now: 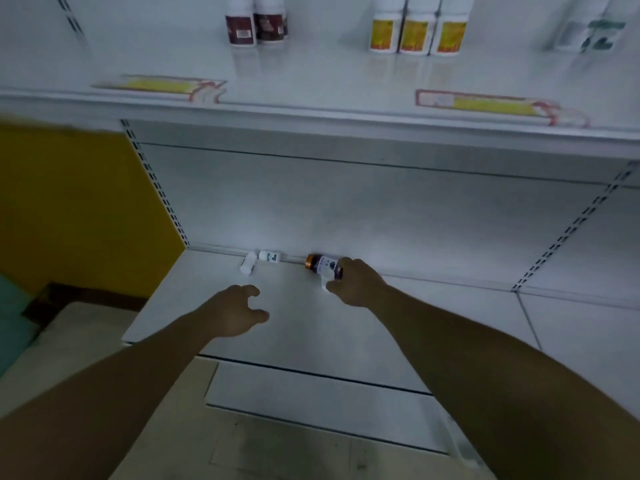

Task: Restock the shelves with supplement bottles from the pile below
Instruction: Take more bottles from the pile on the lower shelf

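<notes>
Head view: the step in hand appears to be pick-up from the bottom shelf [311, 327], where the right hand [353, 284] is closed around an orange-capped bottle [320, 265] lying on its side at the rear edge, while the left hand [239, 311], fingers half spread and holding nothing, hovers toward two white bottles [259, 261] also lying at the rear edge, near the left corner. The next move likely calls for lifting the bottle clear and standing it on the upper shelf [311, 109]. There dark-labelled bottles [254, 26] and yellow-labelled bottles [415, 32] stand toward the back, and its projecting front edge overhangs the lift path.

The bottom shelf [415, 323] lies mostly bare, with only two small white bottles [259, 261], seemingly toppled, against the back panel [346, 209].
</notes>
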The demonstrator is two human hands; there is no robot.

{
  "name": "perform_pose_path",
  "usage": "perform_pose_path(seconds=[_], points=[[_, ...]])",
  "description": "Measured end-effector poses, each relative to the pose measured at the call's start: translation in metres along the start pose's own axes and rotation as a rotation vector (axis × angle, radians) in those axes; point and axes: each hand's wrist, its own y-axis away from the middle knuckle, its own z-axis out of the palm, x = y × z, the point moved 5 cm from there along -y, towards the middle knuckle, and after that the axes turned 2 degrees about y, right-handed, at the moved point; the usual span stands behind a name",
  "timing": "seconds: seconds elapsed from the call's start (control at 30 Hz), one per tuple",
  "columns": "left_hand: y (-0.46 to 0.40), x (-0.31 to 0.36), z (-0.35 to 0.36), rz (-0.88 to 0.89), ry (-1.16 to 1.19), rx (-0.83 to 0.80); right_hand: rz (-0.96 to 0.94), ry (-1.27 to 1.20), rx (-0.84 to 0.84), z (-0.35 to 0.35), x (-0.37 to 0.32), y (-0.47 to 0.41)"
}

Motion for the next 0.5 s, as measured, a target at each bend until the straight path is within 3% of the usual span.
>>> perform_pose_path(seconds=[0.37,0.5], points=[[-0.162,-0.057,0.009,0.018,-0.111,0.191,-0.016,0.203,0.057,0.068,0.014,-0.077],[-0.202,-0.070,0.031,0.010,-0.056,0.169,-0.074,0.222,0.149,0.085,0.023,-0.093]])
